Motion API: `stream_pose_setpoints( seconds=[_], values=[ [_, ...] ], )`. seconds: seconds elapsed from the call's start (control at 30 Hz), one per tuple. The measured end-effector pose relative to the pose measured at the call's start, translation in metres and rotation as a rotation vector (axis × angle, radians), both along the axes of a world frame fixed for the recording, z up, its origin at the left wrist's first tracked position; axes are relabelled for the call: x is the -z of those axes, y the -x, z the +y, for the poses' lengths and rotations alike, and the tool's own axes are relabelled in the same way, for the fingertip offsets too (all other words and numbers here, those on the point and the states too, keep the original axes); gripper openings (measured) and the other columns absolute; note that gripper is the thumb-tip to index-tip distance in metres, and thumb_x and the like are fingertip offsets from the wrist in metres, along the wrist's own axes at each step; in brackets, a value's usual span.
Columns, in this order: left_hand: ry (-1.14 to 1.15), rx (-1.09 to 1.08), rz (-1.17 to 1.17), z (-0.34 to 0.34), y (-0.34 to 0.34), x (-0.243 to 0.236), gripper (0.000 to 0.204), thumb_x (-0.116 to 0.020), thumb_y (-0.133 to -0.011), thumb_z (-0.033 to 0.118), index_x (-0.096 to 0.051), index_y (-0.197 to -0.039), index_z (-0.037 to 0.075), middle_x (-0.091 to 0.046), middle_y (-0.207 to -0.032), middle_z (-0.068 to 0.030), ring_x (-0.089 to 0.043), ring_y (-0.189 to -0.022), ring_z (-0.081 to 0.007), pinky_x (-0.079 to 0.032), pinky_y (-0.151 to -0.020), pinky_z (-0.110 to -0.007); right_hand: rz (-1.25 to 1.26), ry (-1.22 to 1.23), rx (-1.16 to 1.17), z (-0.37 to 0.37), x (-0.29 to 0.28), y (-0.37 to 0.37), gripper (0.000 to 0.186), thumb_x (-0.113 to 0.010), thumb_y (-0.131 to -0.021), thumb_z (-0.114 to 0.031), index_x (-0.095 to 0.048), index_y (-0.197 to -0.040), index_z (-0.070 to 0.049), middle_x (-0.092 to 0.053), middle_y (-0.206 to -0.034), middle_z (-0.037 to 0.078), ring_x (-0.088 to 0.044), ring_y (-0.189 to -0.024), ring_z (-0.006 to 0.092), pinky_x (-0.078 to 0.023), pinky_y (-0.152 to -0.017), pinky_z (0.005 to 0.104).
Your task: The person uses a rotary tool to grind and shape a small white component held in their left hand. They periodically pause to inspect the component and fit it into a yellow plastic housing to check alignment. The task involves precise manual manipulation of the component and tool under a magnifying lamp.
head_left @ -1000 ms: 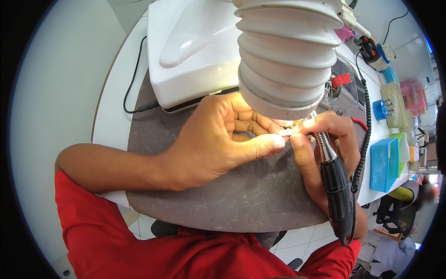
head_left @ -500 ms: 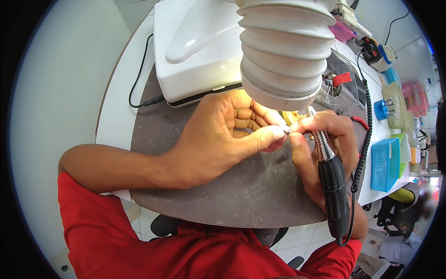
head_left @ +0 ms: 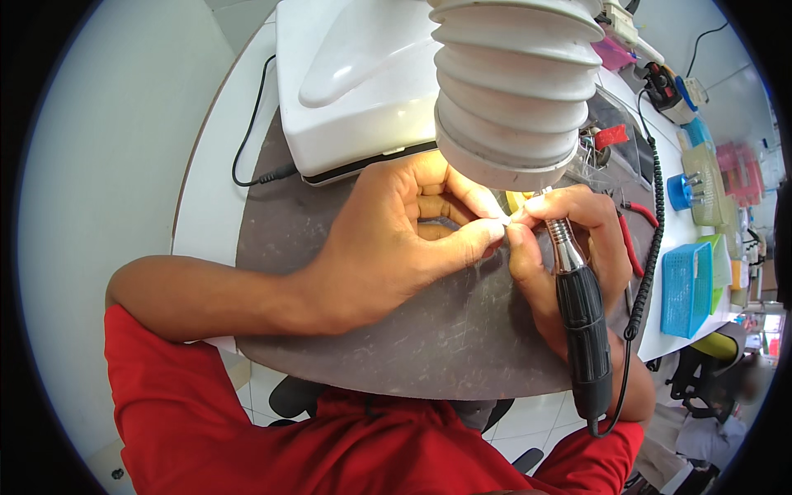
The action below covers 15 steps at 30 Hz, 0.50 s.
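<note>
Under the white ribbed suction hose (head_left: 516, 91), my left hand (head_left: 379, 247) pinches a tiny pale piece (head_left: 504, 220) between thumb and fingertips. The piece is too small and bright to name. A black and silver rotary handpiece (head_left: 584, 330) rests in my right hand (head_left: 609, 235), its butt slanting toward me and its tip by the hose mouth. My right thumb and index fingertip meet at the same tiny piece. Partly hidden behind the fingers is something yellow (head_left: 516, 200).
A white machine (head_left: 363, 124) stands behind my left hand on the grey mat (head_left: 363, 363). Red-handled pliers (head_left: 634, 239) lie right of my right hand. A coiled black cord (head_left: 653, 223) runs past them. Farther right are a blue basket (head_left: 686, 289) and several other containers.
My right hand and the handpiece have shifted slightly left, and the fingertips of both hands are closer together. More of the red-handled pliers shows now.
</note>
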<state>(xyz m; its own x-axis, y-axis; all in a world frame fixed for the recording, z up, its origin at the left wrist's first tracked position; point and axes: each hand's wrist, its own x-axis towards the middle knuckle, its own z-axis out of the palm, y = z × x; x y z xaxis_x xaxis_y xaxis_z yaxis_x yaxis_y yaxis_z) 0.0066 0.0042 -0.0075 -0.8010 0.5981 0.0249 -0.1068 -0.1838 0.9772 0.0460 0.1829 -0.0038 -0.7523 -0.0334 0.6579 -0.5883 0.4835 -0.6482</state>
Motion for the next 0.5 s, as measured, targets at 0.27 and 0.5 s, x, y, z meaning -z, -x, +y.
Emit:
stream_pose_setpoints(
  seconds=[0.27, 0.5],
  values=[
    [0.064, -0.069, 0.041, -0.001, -0.004, -0.005, 0.008, -0.059, -0.087, 0.002, -0.056, -0.094, -0.002, -0.062, -0.089, -0.0083, -0.061, -0.084, -0.0142, -0.051, -0.079, -0.027, -0.014, -0.005, 0.068, -0.009, -0.006, -0.005, 0.024, -0.066, -0.065, 0.005, -0.058, -0.086, -0.002, -0.061, -0.073, 0.008, -0.060, -0.060, 0.0151, -0.047, -0.058, 0.0257],
    [-0.028, -0.098, -0.052, 0.001, 0.002, -0.006, 0.014, -0.058, -0.089, 0.001, -0.053, -0.100, -0.005, -0.063, -0.091, -0.0104, -0.063, -0.085, -0.0157, -0.054, -0.077, -0.027, -0.155, -0.140, 0.147, 0.001, -0.002, -0.011, 0.024, -0.066, -0.066, 0.005, -0.058, -0.086, -0.005, -0.060, -0.072, 0.007, -0.057, -0.056, 0.0144, -0.046, -0.055, 0.0262]
  ],
)
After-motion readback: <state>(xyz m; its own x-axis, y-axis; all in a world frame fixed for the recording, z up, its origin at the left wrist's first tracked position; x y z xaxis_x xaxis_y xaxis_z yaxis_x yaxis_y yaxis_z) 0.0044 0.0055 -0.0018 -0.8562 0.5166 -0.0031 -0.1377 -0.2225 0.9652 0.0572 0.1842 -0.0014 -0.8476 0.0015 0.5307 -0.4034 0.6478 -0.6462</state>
